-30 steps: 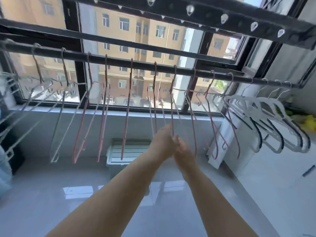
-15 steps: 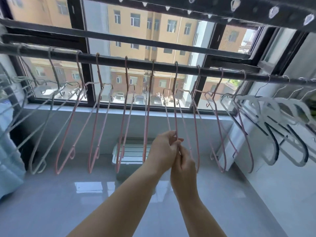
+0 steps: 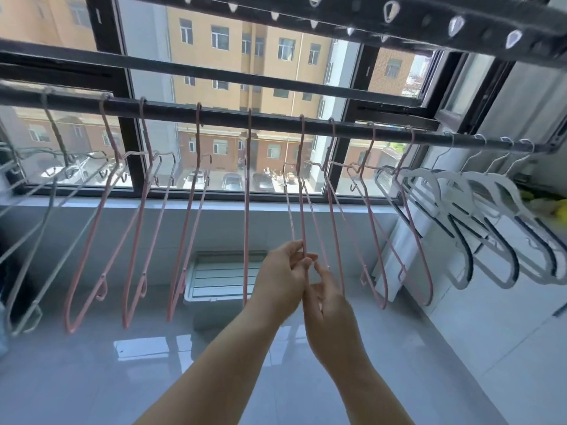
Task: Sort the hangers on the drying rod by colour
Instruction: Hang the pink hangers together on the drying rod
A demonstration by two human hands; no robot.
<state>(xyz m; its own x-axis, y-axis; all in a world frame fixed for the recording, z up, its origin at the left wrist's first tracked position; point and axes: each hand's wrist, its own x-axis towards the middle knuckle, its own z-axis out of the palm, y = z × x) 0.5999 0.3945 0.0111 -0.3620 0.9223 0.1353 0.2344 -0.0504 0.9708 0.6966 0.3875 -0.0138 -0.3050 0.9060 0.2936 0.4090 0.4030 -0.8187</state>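
Looking up through the head view: gripping the pink hanger (image 3: pixel 302 194) with the left hand (image 3: pixel 282 283), fingers (image 3: pixel 294 250) curled round the thin wire at its low end. Hanging by its hook from the drying rod (image 3: pixel 276 119), about mid-rod, long axis running almost straight down from rod to hands, so lying directly above and a little ahead of both. Pressed up against the left hand, the right hand (image 3: pixel 328 305), fingertips raised to the same wire slightly lower; cannot tell whether pinching or merely touching. Sitting higher on the wire, and so nearer the hook: the left hand.

Flanked on the left by a neighbouring pink hanger (image 3: pixel 246 210), near but apart, with more pink hangers (image 3: pixel 140 228) further along; on the right by the next pink hanger (image 3: pixel 332 210), close at hand height, then another pink one (image 3: pixel 371 234). Bunched at the far right end, white hangers (image 3: pixel 460 194); at the far left, pale grey wire hangers (image 3: pixel 59 139).

Judging from that spread, seems late in the sorting, with pink grouped mid-rod and pale colours at the ends. Probably calls for a sideways slide along the rod's line rather than a lift, keeping the hook seated. Risks snagging the splayed wires of the right-hand neighbour. Resting below on the tiled floor, a white box (image 3: pixel 214 280)
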